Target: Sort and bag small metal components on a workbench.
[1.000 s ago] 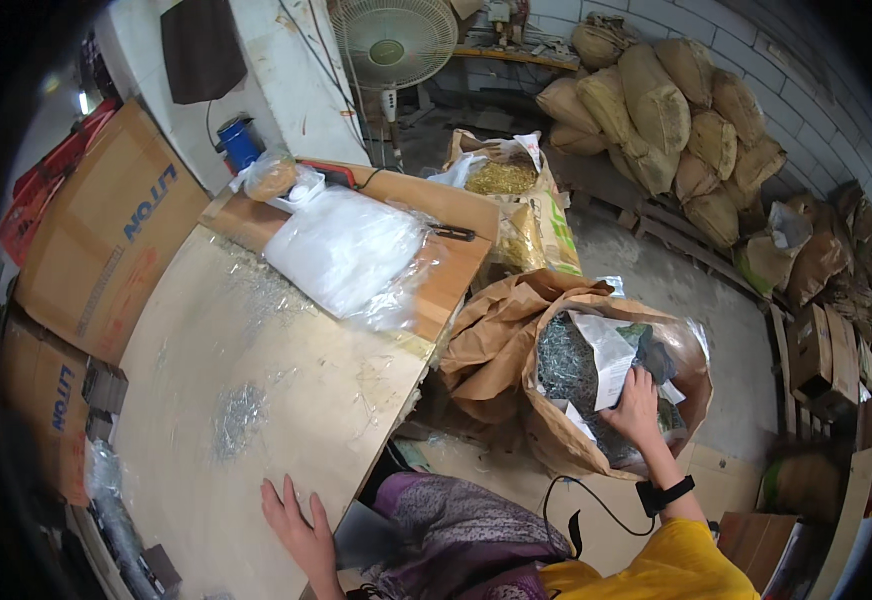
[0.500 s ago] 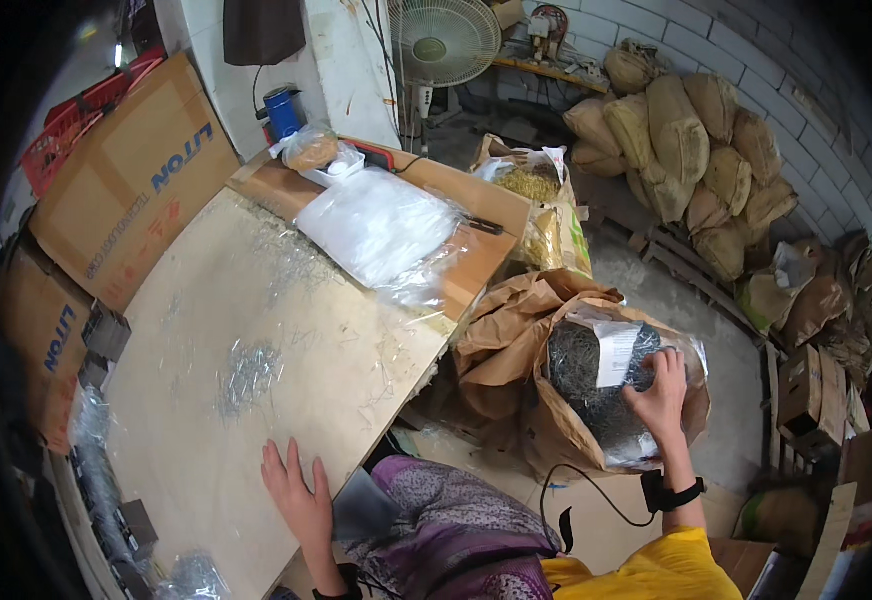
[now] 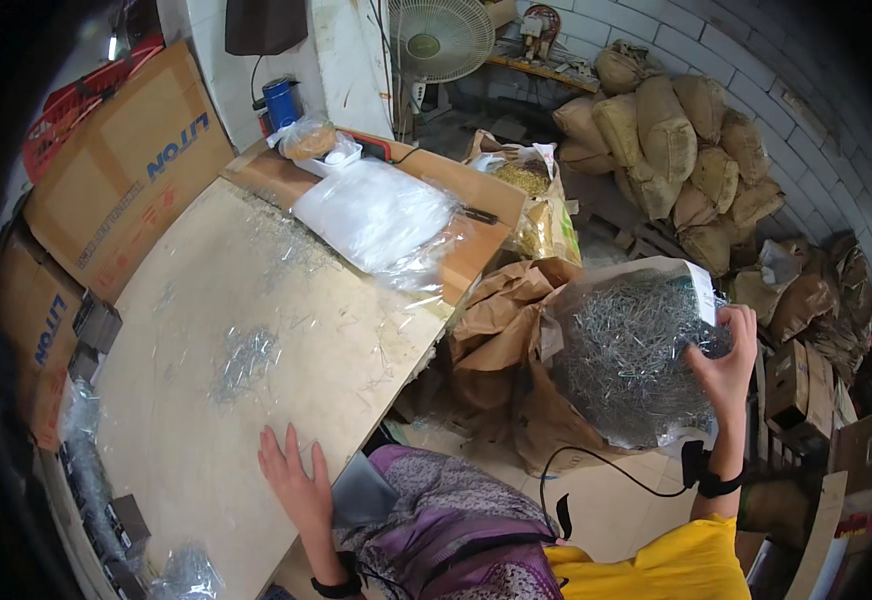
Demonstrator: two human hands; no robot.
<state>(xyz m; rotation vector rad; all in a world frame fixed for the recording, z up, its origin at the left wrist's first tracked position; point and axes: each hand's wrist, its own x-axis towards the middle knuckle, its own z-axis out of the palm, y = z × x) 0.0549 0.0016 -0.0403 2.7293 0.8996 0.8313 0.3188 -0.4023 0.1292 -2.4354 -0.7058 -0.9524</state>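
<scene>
My right hand (image 3: 730, 362) grips the edge of a large clear plastic bag (image 3: 631, 355) full of thin, silvery metal pins, beside its white paper label (image 3: 702, 293). The bag leans partly out of a crumpled brown paper sack (image 3: 496, 345) to the right of the table. My left hand (image 3: 298, 485) lies flat on the wooden tabletop (image 3: 176, 450) near its front edge, fingers spread, holding nothing. Beyond it, a loose scatter of pins (image 3: 248, 362) rests on the wood.
A stack of white plastic bags (image 3: 381, 220) lies on cardboard at the table's far edge, beside a blue can (image 3: 280, 104). Cardboard boxes (image 3: 126, 180) wall the left side. Past the table stand an open sack (image 3: 536, 200), a fan (image 3: 441, 40) and piled full sacks (image 3: 666, 140).
My right hand has moved outward to the right, pulling the bag of pins up and tilting it out of the paper sack. The left hand stays flat on the table.
</scene>
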